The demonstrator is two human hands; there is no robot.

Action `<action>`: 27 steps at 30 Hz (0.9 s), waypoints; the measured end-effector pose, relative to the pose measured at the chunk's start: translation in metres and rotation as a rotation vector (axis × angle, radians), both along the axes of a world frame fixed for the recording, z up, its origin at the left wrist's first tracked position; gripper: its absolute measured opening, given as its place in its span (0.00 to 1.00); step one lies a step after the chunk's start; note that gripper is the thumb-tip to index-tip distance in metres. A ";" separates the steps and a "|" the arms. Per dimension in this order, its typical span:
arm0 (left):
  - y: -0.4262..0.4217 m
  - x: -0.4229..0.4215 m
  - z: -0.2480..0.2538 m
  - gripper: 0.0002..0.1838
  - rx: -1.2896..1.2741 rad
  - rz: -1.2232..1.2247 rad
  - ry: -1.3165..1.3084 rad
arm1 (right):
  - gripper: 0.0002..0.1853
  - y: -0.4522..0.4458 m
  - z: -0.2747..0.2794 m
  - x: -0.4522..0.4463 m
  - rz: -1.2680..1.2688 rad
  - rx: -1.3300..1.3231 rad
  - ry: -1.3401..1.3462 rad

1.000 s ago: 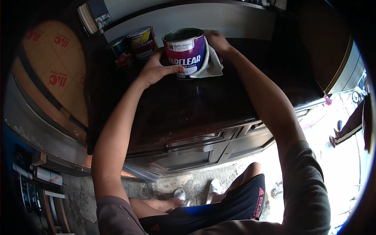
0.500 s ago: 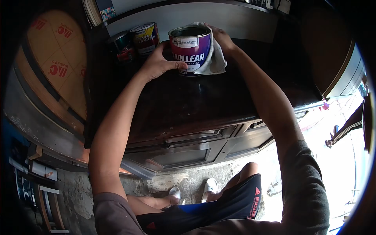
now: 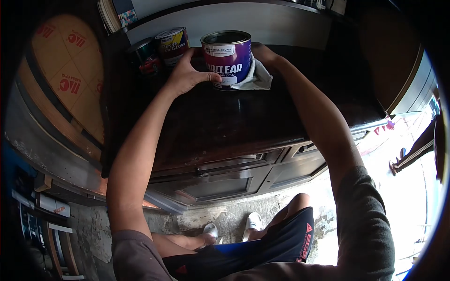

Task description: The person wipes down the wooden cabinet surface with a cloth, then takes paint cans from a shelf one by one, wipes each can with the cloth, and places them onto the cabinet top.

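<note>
A purple paint can (image 3: 226, 61) labelled as clear coat stands upright on the dark wooden cabinet top (image 3: 206, 122). My left hand (image 3: 190, 77) grips its left side, the thumb across the front near the bottom and the fingers round the back. At the can's right side a pale grey cloth (image 3: 255, 77) hangs against the wall and spreads onto the cabinet top. My right hand (image 3: 265, 54) reaches behind the can at the cloth, its fingers hidden. The can's rim is visible, with a dark inside.
Behind my left hand stand a can with a yellow and red label (image 3: 172, 46) and a dark green can (image 3: 145, 54). A round-topped brown panel with red print (image 3: 70, 75) leans at left. Cabinet doors (image 3: 215, 185) are below; another person's leg (image 3: 417, 150) shows at right.
My right hand has slid lower and further behind the can. The cloth's upper part has dropped from beside the rim. My left hand keeps its hold.
</note>
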State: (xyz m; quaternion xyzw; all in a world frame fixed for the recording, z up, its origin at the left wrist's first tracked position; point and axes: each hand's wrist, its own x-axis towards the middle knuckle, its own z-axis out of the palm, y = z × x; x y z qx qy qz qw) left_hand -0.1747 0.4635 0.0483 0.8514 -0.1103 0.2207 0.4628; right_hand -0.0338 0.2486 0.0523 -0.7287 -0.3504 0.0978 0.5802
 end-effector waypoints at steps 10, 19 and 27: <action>0.000 0.001 -0.002 0.45 -0.002 -0.061 -0.003 | 0.24 0.001 0.009 0.003 -0.013 -0.129 0.001; -0.001 -0.001 -0.001 0.45 0.012 -0.036 0.005 | 0.26 0.003 -0.004 0.020 0.033 -0.141 0.197; -0.001 -0.002 -0.001 0.47 0.055 -0.009 -0.001 | 0.27 0.000 -0.007 0.032 -0.048 -0.043 -0.235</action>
